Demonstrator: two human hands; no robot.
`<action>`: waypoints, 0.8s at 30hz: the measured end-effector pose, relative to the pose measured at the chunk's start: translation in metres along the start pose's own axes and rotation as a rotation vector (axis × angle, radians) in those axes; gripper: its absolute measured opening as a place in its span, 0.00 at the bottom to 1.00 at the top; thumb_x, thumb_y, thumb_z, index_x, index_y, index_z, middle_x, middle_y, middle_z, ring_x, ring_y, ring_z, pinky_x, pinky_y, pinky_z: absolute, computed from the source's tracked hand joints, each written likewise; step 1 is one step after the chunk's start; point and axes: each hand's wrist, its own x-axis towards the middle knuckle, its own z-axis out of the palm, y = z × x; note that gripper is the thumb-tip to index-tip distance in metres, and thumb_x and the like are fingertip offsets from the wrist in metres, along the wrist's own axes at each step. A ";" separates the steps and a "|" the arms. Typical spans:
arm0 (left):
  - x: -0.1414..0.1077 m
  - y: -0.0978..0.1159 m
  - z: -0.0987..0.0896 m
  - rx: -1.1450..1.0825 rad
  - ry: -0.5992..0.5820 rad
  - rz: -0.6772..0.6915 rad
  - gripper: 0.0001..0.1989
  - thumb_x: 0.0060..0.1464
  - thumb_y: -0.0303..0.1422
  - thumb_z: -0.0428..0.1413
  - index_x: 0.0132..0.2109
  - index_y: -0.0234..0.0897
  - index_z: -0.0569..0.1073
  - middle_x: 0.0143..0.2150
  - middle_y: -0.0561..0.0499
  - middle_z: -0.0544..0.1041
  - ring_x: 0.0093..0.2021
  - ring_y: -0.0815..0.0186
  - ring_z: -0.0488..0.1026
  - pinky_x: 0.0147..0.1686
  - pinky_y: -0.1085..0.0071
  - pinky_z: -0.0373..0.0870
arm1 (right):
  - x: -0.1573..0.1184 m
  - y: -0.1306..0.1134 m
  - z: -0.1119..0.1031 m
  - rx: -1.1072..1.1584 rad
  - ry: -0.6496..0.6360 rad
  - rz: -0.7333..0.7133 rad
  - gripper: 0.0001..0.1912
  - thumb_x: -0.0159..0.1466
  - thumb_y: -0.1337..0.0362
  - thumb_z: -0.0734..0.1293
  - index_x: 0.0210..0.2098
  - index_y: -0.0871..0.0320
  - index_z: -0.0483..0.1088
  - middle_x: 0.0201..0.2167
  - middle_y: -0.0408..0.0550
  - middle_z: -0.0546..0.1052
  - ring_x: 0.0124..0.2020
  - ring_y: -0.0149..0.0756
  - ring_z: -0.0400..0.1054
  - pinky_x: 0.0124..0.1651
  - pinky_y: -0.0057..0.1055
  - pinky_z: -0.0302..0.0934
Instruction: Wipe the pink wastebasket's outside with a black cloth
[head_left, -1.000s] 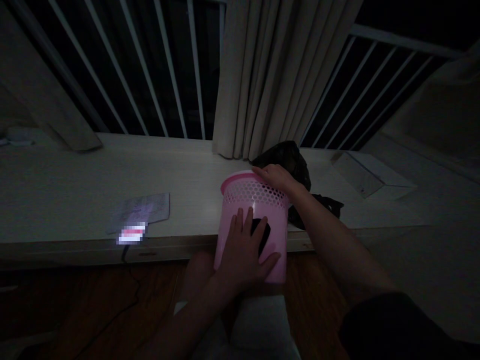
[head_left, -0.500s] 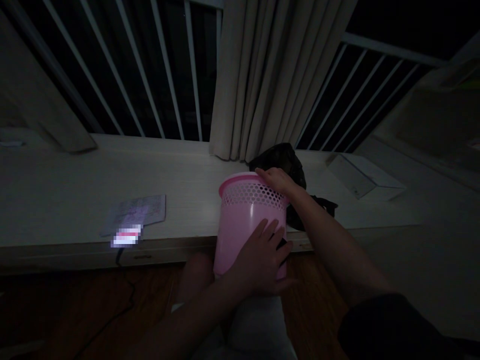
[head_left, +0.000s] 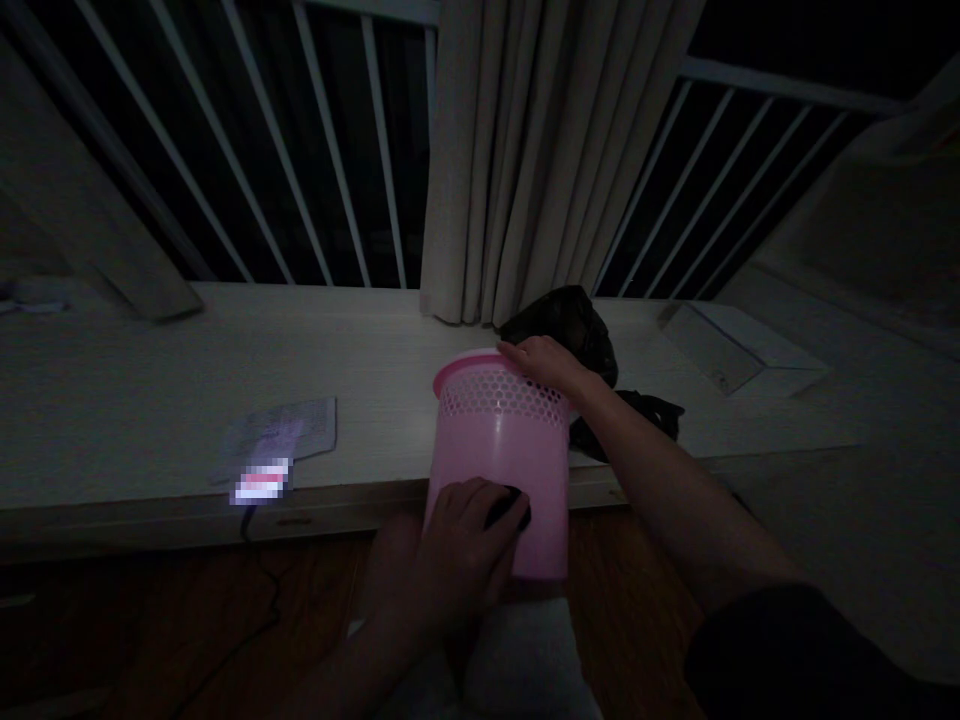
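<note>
A pink plastic wastebasket (head_left: 499, 450) with a band of honeycomb holes under its rim stands upright between my knees, against the front of the low white ledge. My right hand (head_left: 546, 362) is closed over the right side of its rim. Low on the wastebasket's side, my left hand (head_left: 463, 530) presses a small black object (head_left: 498, 510) against the pink wall, fingers curled round it. Most of that object is covered, so its kind cannot be made out. The inside of the wastebasket is hidden.
Black plastic bags (head_left: 566, 325) lie on the ledge (head_left: 375, 350) behind and right of the wastebasket. A white box (head_left: 750, 350) sits farther right. At left are a paper sheet (head_left: 311, 425) and a lit phone-like screen (head_left: 261, 482) with a cable. Curtains (head_left: 495, 160) hang behind.
My left hand has slid leftward across the wastebasket's side with the black object, its fingers going from spread to curled. My right hand stays on the rim.
</note>
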 end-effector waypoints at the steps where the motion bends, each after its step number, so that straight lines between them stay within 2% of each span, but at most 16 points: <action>1: -0.002 -0.004 -0.001 0.003 0.017 -0.036 0.21 0.57 0.28 0.52 0.57 0.42 0.70 0.51 0.44 0.76 0.51 0.55 0.70 0.48 0.55 0.70 | 0.000 0.001 0.000 0.003 0.002 0.006 0.37 0.69 0.42 0.47 0.29 0.61 0.76 0.31 0.57 0.78 0.36 0.42 0.72 0.37 0.30 0.57; 4: -0.003 -0.005 -0.002 -0.009 0.049 -0.081 0.20 0.58 0.28 0.51 0.57 0.44 0.70 0.51 0.46 0.77 0.48 0.56 0.71 0.47 0.56 0.69 | 0.000 0.003 0.001 0.011 0.006 0.016 0.37 0.69 0.42 0.48 0.29 0.61 0.76 0.31 0.57 0.78 0.36 0.42 0.72 0.36 0.30 0.57; 10: 0.018 0.017 -0.002 -0.005 -0.003 0.055 0.14 0.61 0.27 0.49 0.50 0.42 0.75 0.52 0.48 0.77 0.52 0.57 0.68 0.47 0.58 0.66 | -0.002 0.005 0.000 0.018 -0.004 0.034 0.38 0.69 0.41 0.47 0.28 0.61 0.76 0.30 0.56 0.78 0.35 0.40 0.73 0.35 0.29 0.56; 14: 0.046 0.002 0.000 0.059 0.044 0.045 0.13 0.60 0.26 0.51 0.47 0.42 0.77 0.45 0.46 0.77 0.44 0.58 0.69 0.40 0.60 0.65 | -0.004 0.004 -0.002 0.026 -0.010 0.034 0.38 0.69 0.42 0.47 0.28 0.60 0.76 0.29 0.55 0.78 0.34 0.40 0.72 0.34 0.29 0.55; 17: 0.063 -0.019 -0.001 0.099 0.084 -0.066 0.10 0.59 0.29 0.53 0.45 0.43 0.78 0.39 0.45 0.75 0.42 0.57 0.69 0.39 0.59 0.64 | -0.005 0.003 -0.004 0.032 -0.012 0.037 0.37 0.69 0.42 0.48 0.28 0.60 0.76 0.29 0.55 0.78 0.33 0.40 0.72 0.34 0.29 0.55; 19: 0.065 -0.034 -0.002 0.093 0.087 -0.162 0.09 0.59 0.31 0.54 0.44 0.41 0.77 0.38 0.46 0.74 0.41 0.58 0.69 0.40 0.60 0.66 | -0.004 0.003 -0.004 0.035 -0.012 0.039 0.36 0.69 0.42 0.49 0.28 0.60 0.76 0.29 0.55 0.79 0.33 0.40 0.72 0.34 0.29 0.55; 24: 0.037 -0.057 0.004 -0.034 0.124 -0.530 0.10 0.62 0.32 0.49 0.46 0.37 0.71 0.41 0.46 0.72 0.36 0.62 0.73 0.35 0.66 0.71 | -0.002 0.007 -0.002 0.044 -0.011 0.038 0.37 0.69 0.42 0.48 0.29 0.60 0.77 0.28 0.54 0.78 0.32 0.40 0.72 0.34 0.30 0.55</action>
